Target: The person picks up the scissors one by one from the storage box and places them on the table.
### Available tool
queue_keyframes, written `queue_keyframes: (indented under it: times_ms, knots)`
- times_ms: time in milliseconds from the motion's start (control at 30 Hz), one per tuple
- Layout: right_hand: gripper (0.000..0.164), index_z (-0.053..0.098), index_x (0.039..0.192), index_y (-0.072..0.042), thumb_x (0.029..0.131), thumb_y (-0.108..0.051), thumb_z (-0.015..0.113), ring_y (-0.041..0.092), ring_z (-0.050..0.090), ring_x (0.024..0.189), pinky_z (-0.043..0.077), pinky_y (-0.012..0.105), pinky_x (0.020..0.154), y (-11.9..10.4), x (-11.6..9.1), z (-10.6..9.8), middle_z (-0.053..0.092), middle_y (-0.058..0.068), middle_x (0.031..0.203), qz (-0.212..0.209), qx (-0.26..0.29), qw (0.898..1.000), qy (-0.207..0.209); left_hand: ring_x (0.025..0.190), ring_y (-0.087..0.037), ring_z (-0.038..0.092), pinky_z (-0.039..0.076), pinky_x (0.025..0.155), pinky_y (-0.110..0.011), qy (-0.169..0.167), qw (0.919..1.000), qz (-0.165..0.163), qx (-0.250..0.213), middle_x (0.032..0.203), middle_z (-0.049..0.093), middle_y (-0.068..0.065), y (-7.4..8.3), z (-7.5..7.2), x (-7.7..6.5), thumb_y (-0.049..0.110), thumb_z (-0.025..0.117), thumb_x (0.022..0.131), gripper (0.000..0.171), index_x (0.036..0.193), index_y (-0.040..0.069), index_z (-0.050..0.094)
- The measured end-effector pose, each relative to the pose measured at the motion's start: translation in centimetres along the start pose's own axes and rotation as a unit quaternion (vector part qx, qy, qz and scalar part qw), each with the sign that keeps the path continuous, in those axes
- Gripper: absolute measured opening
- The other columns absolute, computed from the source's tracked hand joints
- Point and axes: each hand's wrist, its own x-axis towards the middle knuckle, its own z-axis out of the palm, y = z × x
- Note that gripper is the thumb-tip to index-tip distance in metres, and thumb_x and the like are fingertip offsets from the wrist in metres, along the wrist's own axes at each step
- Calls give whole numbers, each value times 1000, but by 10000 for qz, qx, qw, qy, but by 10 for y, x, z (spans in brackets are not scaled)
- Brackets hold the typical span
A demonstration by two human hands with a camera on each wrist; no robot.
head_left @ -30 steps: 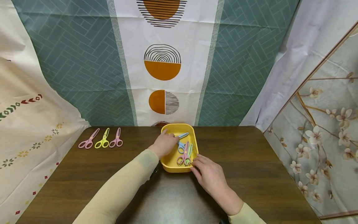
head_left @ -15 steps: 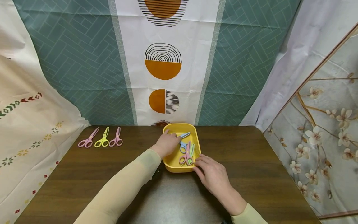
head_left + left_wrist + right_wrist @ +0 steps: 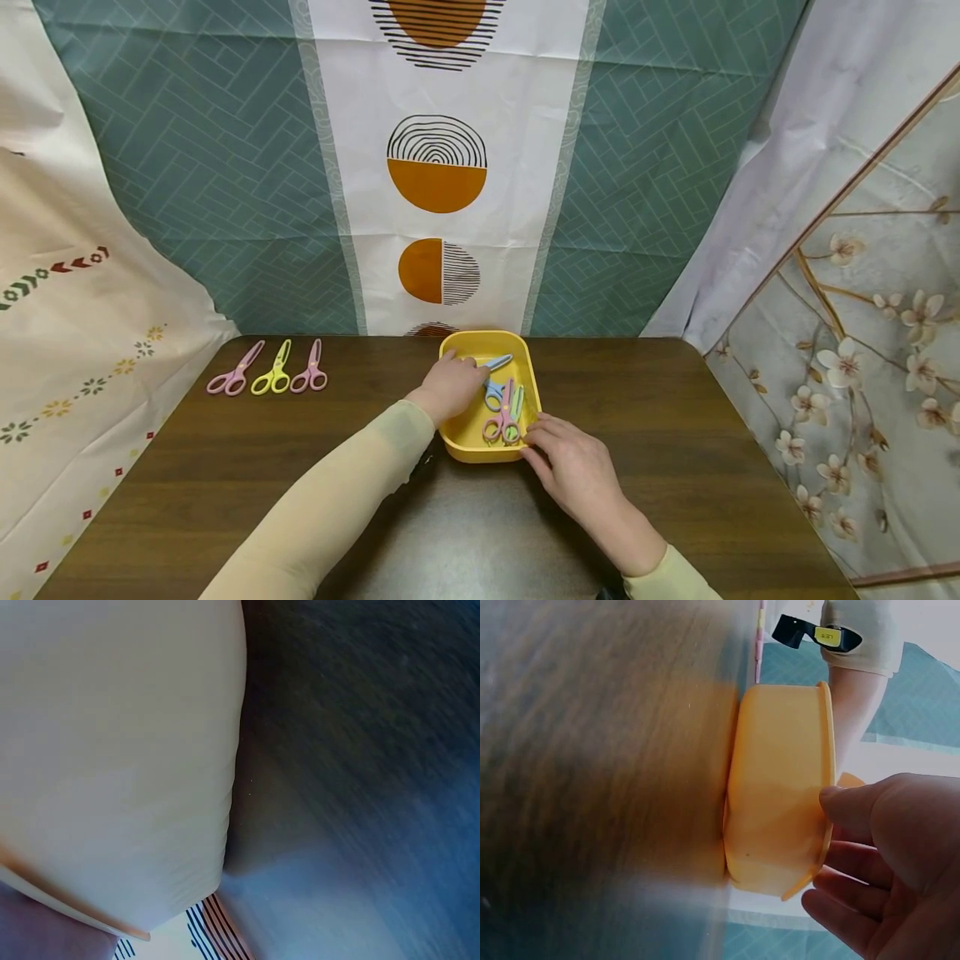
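Note:
A yellow tray (image 3: 465,454) stands at the back middle of the table. In it lie blue scissors (image 3: 494,397), pink scissors (image 3: 502,419) and green scissors (image 3: 517,404). My left hand (image 3: 452,389) reaches over the tray's left side, fingertips right at the middle of the blue scissors and one finger near the left rim. I cannot tell whether those fingertips pinch the scissors. At the front right corner my right hand (image 3: 570,458) pinches the tray's rim. The right wrist view shows its thumb on the rim, the other fingers on the far side.
Left of the tray a row of scissors lies on the dark wooden table (image 3: 360,450): pink scissors (image 3: 236,371), yellow scissors (image 3: 275,371) and more pink scissors (image 3: 311,369). A patterned curtain (image 3: 442,275) hangs behind the table's back edge.
The tray and both hands have shifted slightly to the right, mostly in the first half second. The scissors inside travelled along with the tray. The row on the left looks the same.

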Motion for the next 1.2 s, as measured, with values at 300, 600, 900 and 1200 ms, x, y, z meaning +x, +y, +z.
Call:
queue_keyframes:
  times_ms: [300,600,900,1200]
  knots:
    - [16,84,104,-19,94,-29,91,21,71,129,60,47,102,-1,0,0,81,-3,115,91,17,9999,-74,118,-28,68,49,110,-46,-20,9999,84,-71,130,73,-10,-1,1,2,13,61,114,36,148,20,69]
    - [16,84,104,-18,94,-28,91,22,71,129,61,47,101,-1,0,1,81,-3,114,74,47,10000,-21,118,-30,68,51,113,-50,-32,9994,204,-288,134,71,-12,0,-4,-2,13,66,112,42,154,21,65]
    - [16,83,103,-18,93,-27,92,22,72,128,61,48,100,-1,-1,2,81,-2,114,61,53,10000,35,118,-31,69,55,108,-47,106,9989,205,-418,133,72,-13,-1,-5,-7,12,65,112,42,153,21,67]
    - [15,83,102,-18,94,-27,91,22,72,128,61,48,100,-2,-1,3,81,-1,115,91,53,9999,23,108,-29,71,58,100,-44,661,9960,277,-542,124,75,-12,1,-11,-19,9,65,112,39,148,22,71]
